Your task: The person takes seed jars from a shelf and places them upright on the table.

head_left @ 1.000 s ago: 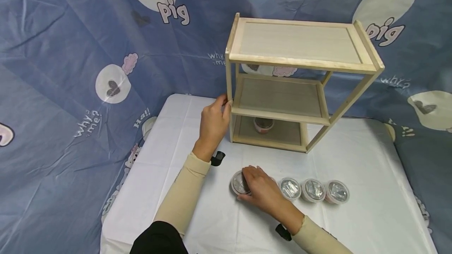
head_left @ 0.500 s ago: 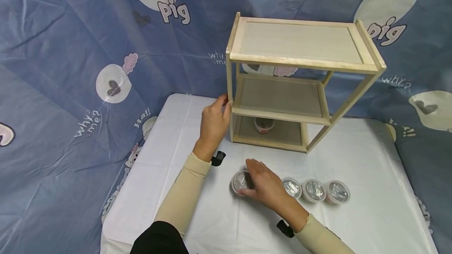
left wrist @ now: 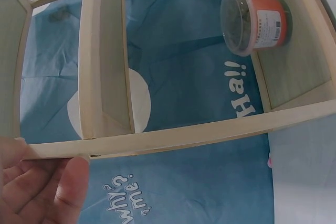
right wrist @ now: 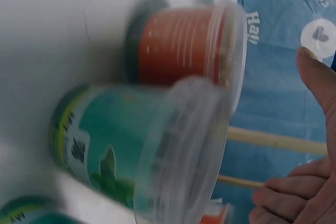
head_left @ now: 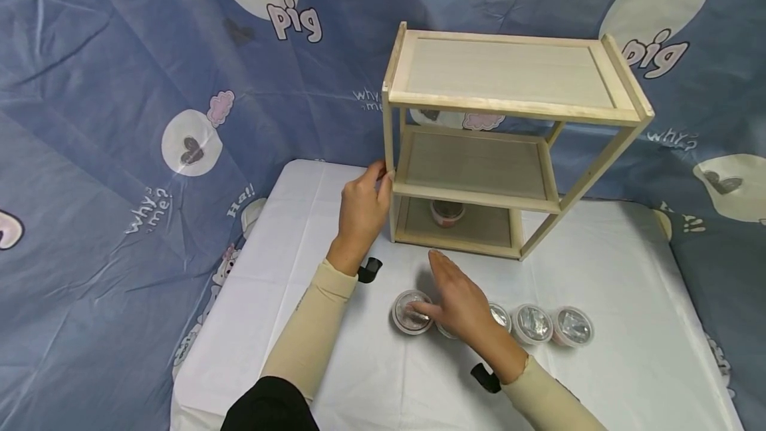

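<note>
My left hand (head_left: 362, 211) grips the left front post of a three-tier wooden shelf rack (head_left: 509, 72), thumb and fingers on either side of it. On the rack's bottom tier stands a lidded plastic tub (left wrist: 266, 22) with an orange label. Over a row of similar tubs hovers my right hand (head_left: 463, 304), fingers extended and thumb apart, holding nothing. Below its thumb is the leftmost tub (head_left: 403, 316). In the right wrist view, an orange-labelled tub (right wrist: 176, 45) stands beside a green-labelled tub (right wrist: 118, 140), both apart from the hand.
Two more tubs, one (head_left: 532, 323) beside another (head_left: 572, 326), stand at the row's right end. A tub between them and my hand is partly hidden. The white cloth-covered table (head_left: 634, 271) meets a blue printed curtain (head_left: 335, 92) behind the rack.
My right hand has drawn off the leftmost tub, moving slightly right and toward the rack, its fingers straightening. The left hand stays on the post.
</note>
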